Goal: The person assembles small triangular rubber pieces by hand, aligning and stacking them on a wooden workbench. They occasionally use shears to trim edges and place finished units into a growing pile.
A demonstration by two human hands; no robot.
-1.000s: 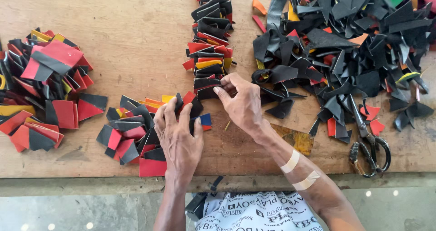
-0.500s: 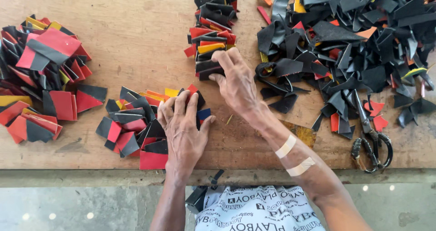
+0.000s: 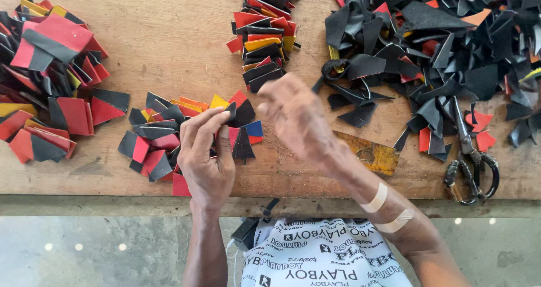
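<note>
My left hand (image 3: 205,154) rests on a small pile of cut red, black and yellow pieces (image 3: 158,137) near the wooden table's (image 3: 169,44) front edge. Its thumb and fingers pinch a black piece (image 3: 241,113) at the pile's right end. Just to the right hovers my right hand (image 3: 296,118), blurred by motion, with curled fingers close to that piece. Whether it holds anything does not show. A neat row of overlapping red, black and yellow pieces (image 3: 262,44) runs away from the hands toward the far edge.
A bigger pile of red and black pieces (image 3: 51,84) lies at the left. A large heap of black scraps (image 3: 451,44) fills the right. Scissors (image 3: 470,166) lie at the front right, with a brownish scrap (image 3: 369,151) beside my right wrist.
My right hand has drawn back from the near end of the middle row toward my left hand. The left hand has stayed on the small pile.
</note>
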